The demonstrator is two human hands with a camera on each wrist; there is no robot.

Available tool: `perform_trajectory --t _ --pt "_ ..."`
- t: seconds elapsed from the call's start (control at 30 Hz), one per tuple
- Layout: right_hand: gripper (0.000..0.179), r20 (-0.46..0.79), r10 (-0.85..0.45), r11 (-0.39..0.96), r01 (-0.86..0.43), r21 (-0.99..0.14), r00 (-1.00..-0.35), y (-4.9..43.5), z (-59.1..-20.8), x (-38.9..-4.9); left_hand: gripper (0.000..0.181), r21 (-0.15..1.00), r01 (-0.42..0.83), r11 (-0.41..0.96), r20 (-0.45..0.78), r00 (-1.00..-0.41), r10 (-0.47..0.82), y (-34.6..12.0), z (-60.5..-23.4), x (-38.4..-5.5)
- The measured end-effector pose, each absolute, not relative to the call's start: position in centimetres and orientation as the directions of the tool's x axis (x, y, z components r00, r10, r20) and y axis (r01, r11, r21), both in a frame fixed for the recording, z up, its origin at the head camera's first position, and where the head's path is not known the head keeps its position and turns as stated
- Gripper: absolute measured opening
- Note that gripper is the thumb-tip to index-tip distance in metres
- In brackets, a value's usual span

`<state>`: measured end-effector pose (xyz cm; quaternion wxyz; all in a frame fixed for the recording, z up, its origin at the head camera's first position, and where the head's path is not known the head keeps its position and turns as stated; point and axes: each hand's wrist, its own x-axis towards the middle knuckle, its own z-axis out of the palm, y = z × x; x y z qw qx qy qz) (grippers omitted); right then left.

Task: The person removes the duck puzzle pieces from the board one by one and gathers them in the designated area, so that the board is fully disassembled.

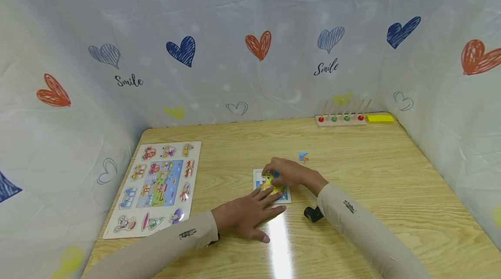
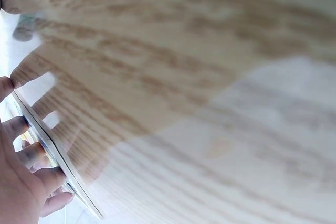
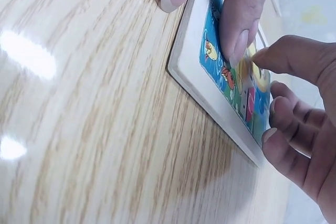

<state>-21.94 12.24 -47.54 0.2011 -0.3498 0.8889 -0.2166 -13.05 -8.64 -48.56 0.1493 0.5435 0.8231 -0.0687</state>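
A small jigsaw puzzle board [image 1: 288, 195] with a white border lies flat on the table. Its picture [image 3: 212, 51] shows blue water, little fish and a yellow figure. My left hand [image 1: 250, 214] rests on its near left part with fingers spread and straight; in the left wrist view those fingers reach over the board's edge [image 2: 58, 153]. From the far right side my right hand [image 1: 291, 172] arches over the board, thumb touching the picture and fingers bent by the far edge. Whether it pinches a piece is hidden. A loose blue and orange puzzle piece [image 1: 303, 157] lies beyond it.
A large vehicle peg puzzle [image 1: 195, 153] lies at the left. Along the back right stand a wooden peg stand with beads [image 1: 340, 121] and a yellow block [image 1: 379, 119]. A black object [image 1: 312, 214] sits beside the right sleeve. A heart-printed curtain [image 1: 219, 83] surrounds the table.
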Motion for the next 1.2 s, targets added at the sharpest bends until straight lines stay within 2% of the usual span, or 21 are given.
perform_trajectory --t 0.33,0.7,0.97,1.2 --pt "0.032 -0.212 -0.668 0.688 -0.485 -0.539 -0.713 12.11 -47.88 -21.95 0.085 0.044 0.917 0.396 -0.316 -0.364 0.876 -8.63 -48.61 -13.14" --pt "0.038 -0.155 -0.688 0.658 -0.518 -0.547 -0.709 12.38 -47.87 -21.89 0.085 0.048 0.913 0.404 -0.331 -0.367 0.869 -8.65 -48.59 -13.13" --pt "0.026 -0.123 -0.710 0.624 -0.538 -0.567 -0.694 12.48 -48.35 -22.13 0.084 0.045 0.917 0.395 -0.318 -0.362 0.876 -8.64 -48.52 -13.03" --pt "0.031 -0.124 -0.731 0.584 -0.522 -0.622 -0.671 12.48 -48.27 -22.19 0.085 0.039 0.915 0.401 -0.323 -0.368 0.872 -8.61 -48.47 -13.03"
